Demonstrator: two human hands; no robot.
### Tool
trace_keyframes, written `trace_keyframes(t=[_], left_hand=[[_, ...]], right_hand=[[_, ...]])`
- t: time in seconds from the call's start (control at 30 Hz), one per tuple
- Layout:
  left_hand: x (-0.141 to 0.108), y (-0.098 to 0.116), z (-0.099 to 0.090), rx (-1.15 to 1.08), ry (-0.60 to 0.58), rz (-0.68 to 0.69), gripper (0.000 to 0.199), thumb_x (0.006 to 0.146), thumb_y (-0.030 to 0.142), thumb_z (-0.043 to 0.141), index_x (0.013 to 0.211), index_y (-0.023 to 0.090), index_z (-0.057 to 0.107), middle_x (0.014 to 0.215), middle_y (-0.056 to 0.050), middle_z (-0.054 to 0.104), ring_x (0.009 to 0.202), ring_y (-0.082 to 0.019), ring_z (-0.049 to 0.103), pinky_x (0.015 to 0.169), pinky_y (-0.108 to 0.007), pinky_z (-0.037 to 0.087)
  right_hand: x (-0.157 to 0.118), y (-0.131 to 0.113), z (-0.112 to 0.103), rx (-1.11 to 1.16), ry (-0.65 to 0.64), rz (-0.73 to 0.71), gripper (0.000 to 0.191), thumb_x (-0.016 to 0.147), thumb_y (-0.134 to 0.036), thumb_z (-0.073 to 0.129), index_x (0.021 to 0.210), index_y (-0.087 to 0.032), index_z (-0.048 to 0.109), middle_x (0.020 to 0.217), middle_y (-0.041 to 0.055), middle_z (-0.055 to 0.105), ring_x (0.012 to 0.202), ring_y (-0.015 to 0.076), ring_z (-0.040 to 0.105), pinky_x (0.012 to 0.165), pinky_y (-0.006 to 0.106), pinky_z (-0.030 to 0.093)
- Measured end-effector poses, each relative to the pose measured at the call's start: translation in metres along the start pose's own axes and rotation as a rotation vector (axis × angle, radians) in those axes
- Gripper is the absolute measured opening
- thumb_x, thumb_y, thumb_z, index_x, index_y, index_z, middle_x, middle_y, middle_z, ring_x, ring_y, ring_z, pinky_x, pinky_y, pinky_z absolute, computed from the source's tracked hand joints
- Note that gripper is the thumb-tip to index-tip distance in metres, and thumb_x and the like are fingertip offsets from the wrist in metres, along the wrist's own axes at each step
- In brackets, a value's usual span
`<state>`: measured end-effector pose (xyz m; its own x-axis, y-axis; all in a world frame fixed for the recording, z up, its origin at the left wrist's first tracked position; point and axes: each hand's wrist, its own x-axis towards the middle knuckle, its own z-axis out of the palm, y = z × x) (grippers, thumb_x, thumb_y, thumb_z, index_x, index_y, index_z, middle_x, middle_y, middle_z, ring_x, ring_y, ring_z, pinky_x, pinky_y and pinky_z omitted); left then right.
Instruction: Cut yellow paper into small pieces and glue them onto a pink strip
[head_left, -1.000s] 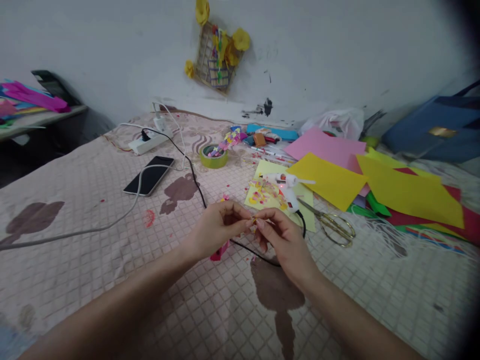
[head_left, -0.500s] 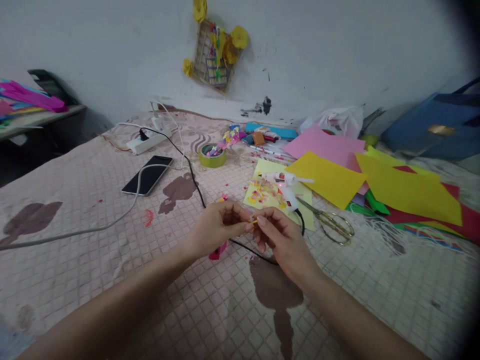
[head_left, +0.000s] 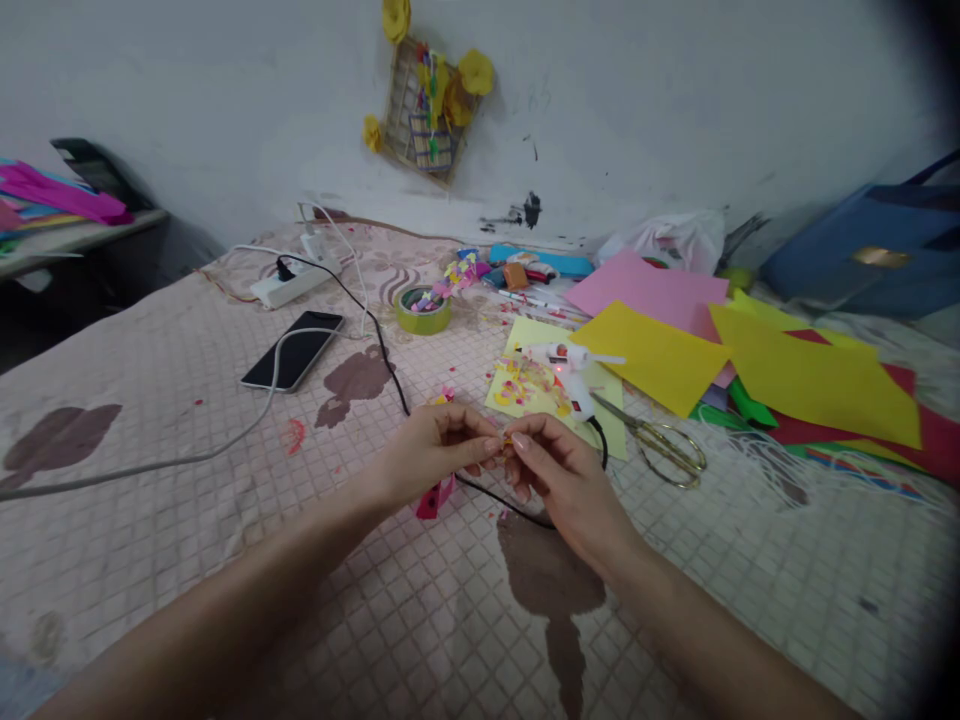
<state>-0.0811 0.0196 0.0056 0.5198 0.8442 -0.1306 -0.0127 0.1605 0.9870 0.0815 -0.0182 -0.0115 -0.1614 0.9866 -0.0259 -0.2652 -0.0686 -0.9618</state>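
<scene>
My left hand [head_left: 435, 450] and my right hand [head_left: 559, 465] meet fingertip to fingertip above the tablecloth. Pinched between them is a tiny yellow-orange piece [head_left: 507, 445], mostly covered by the fingers, so its shape does not show. A pink item [head_left: 429, 502] with dark spots lies partly hidden under my left hand. Beyond the hands, a white glue gun [head_left: 570, 375] with a small red light rests on a pale yellow sheet [head_left: 611, 430]. Small yellow and pink paper bits [head_left: 517, 382] are scattered on that sheet.
Gold-handled scissors [head_left: 667, 450] lie right of the glue gun. Yellow paper sheets [head_left: 652, 355] and white string [head_left: 757, 465] spread further right. A roll of tape [head_left: 422, 318], a phone [head_left: 294, 350] and a power strip [head_left: 292, 285] sit left. A black cord [head_left: 386, 345] runs beneath my hands.
The small piece between my fingertips has turned slightly and looks more orange, with less bright yellow showing. Both hands stay almost in place.
</scene>
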Motion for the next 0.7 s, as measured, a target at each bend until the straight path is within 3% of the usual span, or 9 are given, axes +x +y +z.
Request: trace_keyframes(t=[0.47,0.7], left_hand=[[-0.0027,0.001,0.0033,0.071,0.005,0.096,0.019,0.075,0.026,0.064,0.084,0.01,0.058,0.072,-0.004,0.064,0.063,-0.01,0.059,0.058,-0.021,0.045],[-0.0053,0.0025,0.0078,0.178,0.022,0.135,0.018,0.074,0.024,0.065,0.084,0.012,0.055,0.08,-0.005,0.064,0.072,-0.014,0.062,0.068,-0.028,0.049]], right_hand=[[-0.0003,-0.0024,0.0011,0.075,0.002,0.02,0.006,0.08,-0.022,0.059,0.086,-0.02,0.058,0.06,-0.0043,0.055,0.051,0.0076,0.047,0.045,0.019,0.036],[-0.0002,-0.004,0.0034,0.088,0.034,0.044,0.007,0.077,-0.022,0.06,0.084,-0.02,0.059,0.06,-0.0045,0.054,0.051,0.0079,0.048,0.044,0.019,0.035]])
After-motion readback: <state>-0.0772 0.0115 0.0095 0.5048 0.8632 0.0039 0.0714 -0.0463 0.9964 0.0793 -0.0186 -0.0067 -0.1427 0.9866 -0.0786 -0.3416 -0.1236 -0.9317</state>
